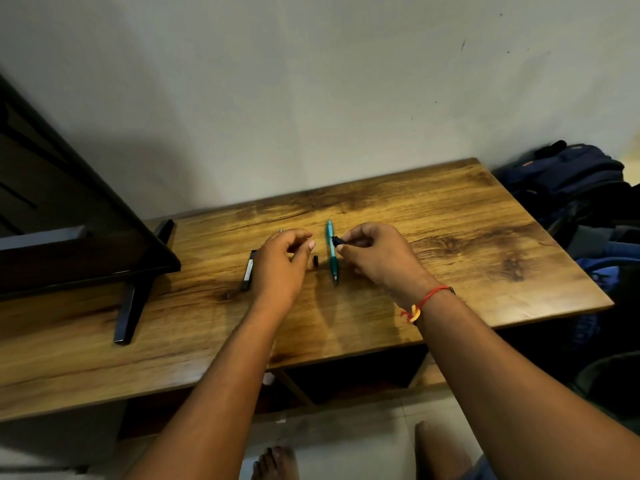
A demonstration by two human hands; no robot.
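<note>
Black pen part (337,241) is pinched by the right hand (377,254), pointed crosswise at the teal pen (331,251), itself laid tip toward the person. The left hand (282,258) is curled left of that pen; whether anything is held cannot be told.

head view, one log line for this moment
right hand pinches small black part | left hand curled, hold unclear | teal pen lies on table between hands

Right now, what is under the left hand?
Beside the left hand a black bar and a small black cap show on the table; whatever lies beneath its palm is covered.
</note>
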